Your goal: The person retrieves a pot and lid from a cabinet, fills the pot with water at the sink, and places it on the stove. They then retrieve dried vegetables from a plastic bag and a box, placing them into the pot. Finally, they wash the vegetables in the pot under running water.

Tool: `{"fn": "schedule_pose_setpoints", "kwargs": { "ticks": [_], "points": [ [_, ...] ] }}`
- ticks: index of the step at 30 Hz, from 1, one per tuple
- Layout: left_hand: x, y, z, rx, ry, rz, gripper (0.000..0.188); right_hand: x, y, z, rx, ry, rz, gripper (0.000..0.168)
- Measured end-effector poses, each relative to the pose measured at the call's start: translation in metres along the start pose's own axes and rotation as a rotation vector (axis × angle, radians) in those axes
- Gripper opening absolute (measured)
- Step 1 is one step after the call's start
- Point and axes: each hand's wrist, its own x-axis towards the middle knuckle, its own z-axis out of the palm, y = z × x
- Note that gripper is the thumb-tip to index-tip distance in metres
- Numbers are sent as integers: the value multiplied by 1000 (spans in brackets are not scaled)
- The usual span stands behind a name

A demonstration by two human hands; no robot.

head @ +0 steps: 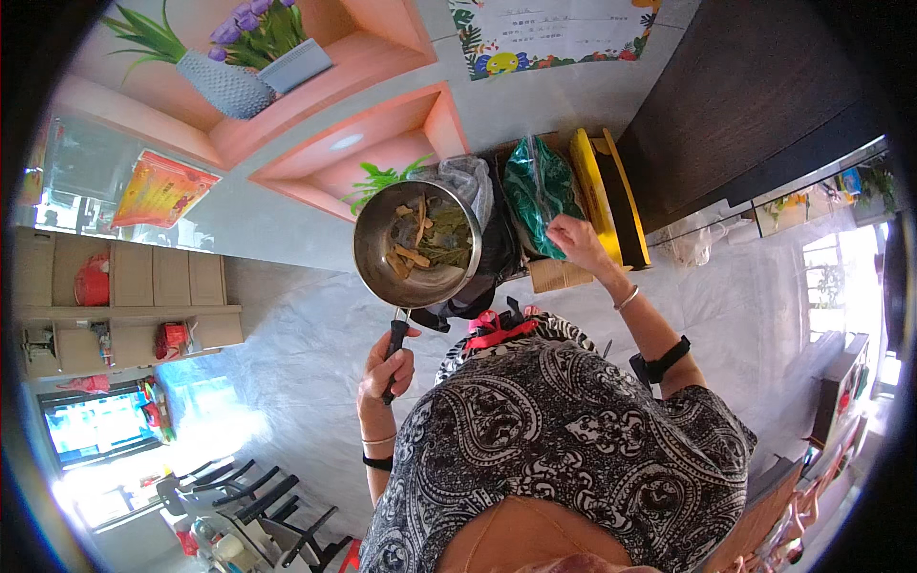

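Observation:
My left hand grips the black handle of a stainless steel pan, which hangs in the air in front of me. Inside it lie dried greenish-brown leaves and several pale brown, bark-like pieces, with a little dark liquid or shadow beneath. To the right, a green plastic bag with a clear strip along it sits in an open cardboard box. My right hand pinches the near end of that strip; the fingertips are partly hidden.
A yellow box stands right of the bag, beside a dark wooden cabinet. A mesh-topped dark bag is just behind the pan. Wall niches with plants rise ahead. Chairs stand behind left on the marble-patterned floor.

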Motion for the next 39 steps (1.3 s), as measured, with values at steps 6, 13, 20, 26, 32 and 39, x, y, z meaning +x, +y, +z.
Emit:
{"fn": "schedule_pose_setpoints", "kwargs": {
  "ticks": [6,13,20,26,32,39],
  "points": [
    [4,-4,7,22,-9,-73,40,14,24,-9,-61,-337,-2,11],
    [-4,-1,2,156,-61,-89,38,26,67,-14,-571,-177,217,12],
    [-17,2,-10,151,8,-76,39,56,108,22,-765,-16,101,12],
    [-34,12,-32,47,51,73,41,55,104,27,-972,-264,4,17],
    [-49,20,-45,6,131,164,41,56,90,37,-1090,-397,0,22],
    [-50,16,-33,43,136,82,39,55,72,37,-1134,-485,44,20]
  ]
}}
